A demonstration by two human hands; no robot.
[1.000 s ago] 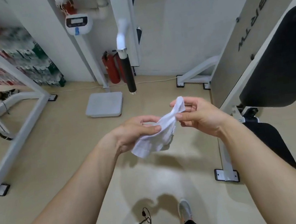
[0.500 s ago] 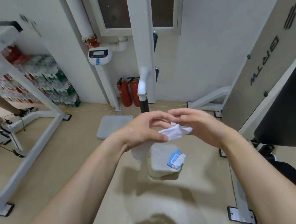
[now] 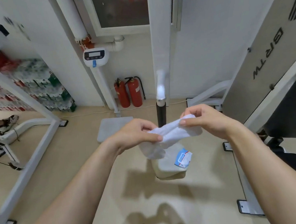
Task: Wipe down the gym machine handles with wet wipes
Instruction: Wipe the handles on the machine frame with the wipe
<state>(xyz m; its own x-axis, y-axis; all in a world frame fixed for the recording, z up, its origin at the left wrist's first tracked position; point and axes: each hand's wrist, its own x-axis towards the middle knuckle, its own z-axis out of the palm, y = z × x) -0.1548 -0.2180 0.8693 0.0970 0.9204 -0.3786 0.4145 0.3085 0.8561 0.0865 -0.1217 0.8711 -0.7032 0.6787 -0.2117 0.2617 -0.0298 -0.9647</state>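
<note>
Bright, even overhead light; soft arm shadows fall on the glossy beige floor (image 3: 87, 168). Edges bow, left side blurs.

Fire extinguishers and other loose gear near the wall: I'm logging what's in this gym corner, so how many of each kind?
Red fire extinguishers: 2
Weighing scale: 1
Wet wipe, held between left hand and right hand: 1
Wipes packet: 1
Black machine handle: 1
Total: 6

Between the hands (image 3: 170, 129), the wet wipe (image 3: 172, 135) looks like soft, matt white cloth; behind them, the handle (image 3: 161, 113) is matt black below shiny metal; the floor (image 3: 70, 156) is glossy.
</note>
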